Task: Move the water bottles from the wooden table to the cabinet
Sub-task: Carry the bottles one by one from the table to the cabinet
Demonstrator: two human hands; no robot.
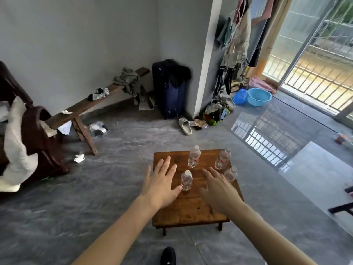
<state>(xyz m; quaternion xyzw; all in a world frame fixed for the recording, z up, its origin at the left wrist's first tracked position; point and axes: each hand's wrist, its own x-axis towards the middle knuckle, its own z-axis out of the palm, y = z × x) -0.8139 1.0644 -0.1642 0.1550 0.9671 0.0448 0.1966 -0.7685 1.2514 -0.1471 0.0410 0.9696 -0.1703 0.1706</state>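
Head view: four clear upright bottles (194, 156)

2 bare forearms, no sleeves, hands ringless, black shoe (168, 255) below

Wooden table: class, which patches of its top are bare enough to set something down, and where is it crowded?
The wooden table is bare along its near edge, below both hands, and at the far-left corner beyond the left hand. It is crowded at the far right, where three bottles cluster by the right hand, and mid-table around the near bottle.
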